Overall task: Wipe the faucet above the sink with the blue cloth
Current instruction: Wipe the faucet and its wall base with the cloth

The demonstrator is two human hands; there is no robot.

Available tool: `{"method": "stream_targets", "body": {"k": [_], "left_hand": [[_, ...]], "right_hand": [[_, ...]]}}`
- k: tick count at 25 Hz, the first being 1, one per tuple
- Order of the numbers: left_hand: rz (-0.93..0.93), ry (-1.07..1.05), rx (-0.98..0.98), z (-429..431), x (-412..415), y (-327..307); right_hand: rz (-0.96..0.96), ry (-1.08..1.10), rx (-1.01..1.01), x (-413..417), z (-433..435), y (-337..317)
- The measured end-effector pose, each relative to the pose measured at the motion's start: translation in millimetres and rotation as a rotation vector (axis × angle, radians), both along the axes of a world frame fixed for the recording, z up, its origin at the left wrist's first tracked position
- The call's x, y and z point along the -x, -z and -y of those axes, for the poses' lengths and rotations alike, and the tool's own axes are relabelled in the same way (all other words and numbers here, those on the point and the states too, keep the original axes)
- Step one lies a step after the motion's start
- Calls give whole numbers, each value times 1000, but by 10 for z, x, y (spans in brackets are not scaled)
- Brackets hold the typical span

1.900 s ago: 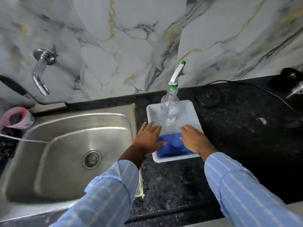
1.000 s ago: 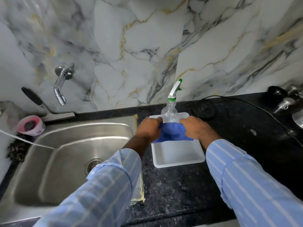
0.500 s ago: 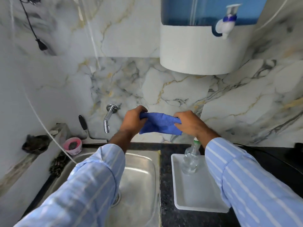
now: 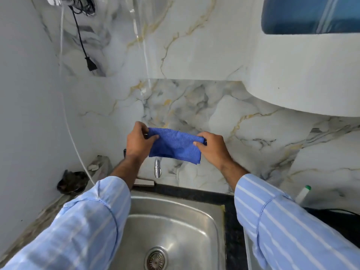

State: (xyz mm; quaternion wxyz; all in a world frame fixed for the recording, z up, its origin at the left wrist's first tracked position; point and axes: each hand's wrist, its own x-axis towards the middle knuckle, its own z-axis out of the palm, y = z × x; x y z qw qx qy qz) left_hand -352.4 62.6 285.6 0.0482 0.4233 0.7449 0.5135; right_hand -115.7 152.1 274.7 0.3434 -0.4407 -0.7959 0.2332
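A folded blue cloth (image 4: 174, 144) is stretched between my two hands in front of the marble wall. My left hand (image 4: 138, 140) pinches its left end, and my right hand (image 4: 212, 146) pinches its right end. The chrome faucet (image 4: 157, 170) sticks out of the wall just below the cloth; only its spout tip shows, its upper part hidden behind the cloth. The steel sink (image 4: 175, 228) lies underneath, with its drain (image 4: 156, 259) at the bottom.
A white and blue water purifier (image 4: 303, 61) hangs on the wall at upper right. A spray bottle's white, green-tipped nozzle (image 4: 303, 192) pokes up behind my right sleeve. A black plug on a cord (image 4: 90, 64) and a white tube (image 4: 67, 117) hang at left. A dark scrubber (image 4: 73, 181) rests on the left ledge.
Both hands carried the cloth up off the white tray and leftward; it now hangs directly over the faucet. The view has shifted left, centring the sink.
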Motion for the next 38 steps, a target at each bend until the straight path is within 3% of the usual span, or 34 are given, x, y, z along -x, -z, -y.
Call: {"method": "stream_targets", "body": {"k": [10, 15, 17, 19, 21, 24, 26, 29, 32, 33, 35, 38], "left_hand": [[-66, 7, 183, -556, 644, 552], [-367, 88, 578, -732, 481, 715], [-360, 53, 685, -853, 318, 700], [-243, 99, 746, -1022, 182, 650], [-61, 140, 779, -1165, 92, 629], [-49, 169, 807, -1327, 22, 795], [-7, 97, 682, -1313, 30, 859], [437, 257, 719, -1400, 239, 791], [1089, 490, 614, -1249, 491, 759], [1155, 520, 597, -1192, 514, 802], [1001, 548, 600, -1186, 486, 848], [316, 343, 719, -1317, 293, 856]], "right_hand": [[-144, 190, 44, 926, -521, 531], [33, 246, 0, 976, -530, 655], [205, 327, -278, 927, -492, 570], [306, 370, -718, 907, -574, 355], [362, 337, -1024, 932, -784, 15], [527, 319, -1190, 947, -1204, -410], [561, 324, -1285, 947, -1392, -405], [506, 350, -1359, 964, -1556, -259], [459, 324, -1346, 1002, -1592, -240], [460, 334, -1354, 1002, -1603, -234], [454, 330, -1358, 993, -1623, -213], [441, 324, -1367, 987, -1628, -205]]}}
